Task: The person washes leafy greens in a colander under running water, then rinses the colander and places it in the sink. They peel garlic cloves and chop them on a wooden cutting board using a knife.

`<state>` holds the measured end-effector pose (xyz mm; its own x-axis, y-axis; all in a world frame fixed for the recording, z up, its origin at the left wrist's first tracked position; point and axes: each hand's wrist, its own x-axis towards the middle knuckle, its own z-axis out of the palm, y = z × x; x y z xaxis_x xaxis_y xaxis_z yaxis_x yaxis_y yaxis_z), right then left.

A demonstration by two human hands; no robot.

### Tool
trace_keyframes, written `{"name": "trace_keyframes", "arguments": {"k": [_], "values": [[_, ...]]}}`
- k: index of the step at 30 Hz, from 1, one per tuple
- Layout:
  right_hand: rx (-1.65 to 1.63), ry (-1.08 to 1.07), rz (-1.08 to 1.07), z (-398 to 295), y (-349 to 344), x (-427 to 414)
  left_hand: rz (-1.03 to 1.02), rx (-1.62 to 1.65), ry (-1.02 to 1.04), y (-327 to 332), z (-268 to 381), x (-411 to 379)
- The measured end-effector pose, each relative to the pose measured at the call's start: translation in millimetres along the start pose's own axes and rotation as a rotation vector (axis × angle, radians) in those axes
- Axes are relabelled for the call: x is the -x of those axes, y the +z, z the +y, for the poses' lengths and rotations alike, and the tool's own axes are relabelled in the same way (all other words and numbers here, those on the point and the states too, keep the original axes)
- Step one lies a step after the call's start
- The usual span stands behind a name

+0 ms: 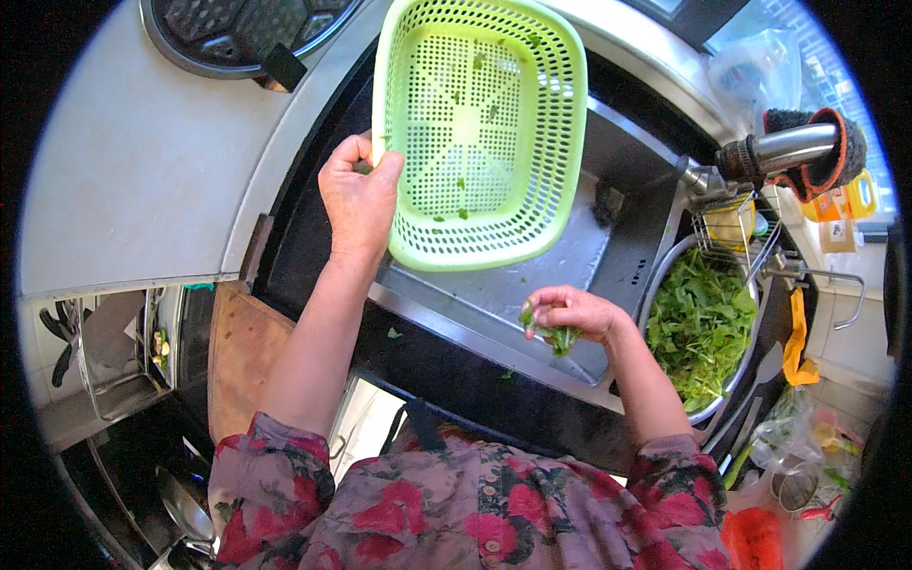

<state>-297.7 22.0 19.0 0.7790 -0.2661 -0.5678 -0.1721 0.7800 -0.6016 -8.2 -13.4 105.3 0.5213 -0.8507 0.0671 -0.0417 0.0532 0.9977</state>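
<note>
My left hand [362, 196] grips the left rim of a light green plastic colander basket [467, 128], which is tilted above a stainless steel sink [491, 299]. A few bits of green leaf cling to its inside. Lower right of the basket, my right hand [570, 313] holds a small bunch of leafy greens [563, 338] over the sink's near part. To the right of that hand, a metal bowl [650, 285] is heaped with leafy greens [702, 320].
A faucet [712, 178] with a dark cloth over it stands at the right, beside a wire rack [748, 235]. A wooden board [246, 356] lies left of the sink's near edge. Plastic bags and utensils are at the lower right. A round dark pan-like item [249, 35] is at the upper left.
</note>
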Motion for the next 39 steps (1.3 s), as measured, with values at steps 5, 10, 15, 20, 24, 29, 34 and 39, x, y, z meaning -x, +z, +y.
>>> {"name": "trace_keyframes", "arguments": {"k": [5, 10, 15, 20, 24, 29, 34, 39], "values": [[0.567, -0.061, 0.01, -4.7, 22.1, 14.7, 0.002, 0.007, -0.047, -3.6, -0.9, 3.1], [1.129, -0.208, 0.071, -12.1, 64.0, 23.7, -0.019, -0.006, -0.027, -6.9, 1.2, -1.0], [1.311, -0.434, 0.093, 5.3, 66.1, 16.1, 0.006, -0.004, -0.013, -2.9, 9.7, 4.3], [1.199, -0.577, 0.196, -2.3, 74.2, 6.8, 0.009, 0.002, -0.011, -6.1, 12.2, 7.6], [1.285, -0.712, 0.265, -5.3, 130.5, -47.6, 0.013, -0.002, -0.008, -0.5, 17.3, 6.3], [1.538, -0.756, 0.173, 6.1, 164.6, -99.9, -0.028, -0.047, -0.035, 0.9, 17.6, 3.3], [1.31, -0.605, 0.355, -5.3, 112.5, -50.7, -0.1, -0.031, -0.036, 6.8, 9.4, -3.8], [1.202, -0.443, 0.411, -22.9, 77.7, 46.7, -0.127, -0.029, -0.01, -1.0, -16.9, -11.6]]}}
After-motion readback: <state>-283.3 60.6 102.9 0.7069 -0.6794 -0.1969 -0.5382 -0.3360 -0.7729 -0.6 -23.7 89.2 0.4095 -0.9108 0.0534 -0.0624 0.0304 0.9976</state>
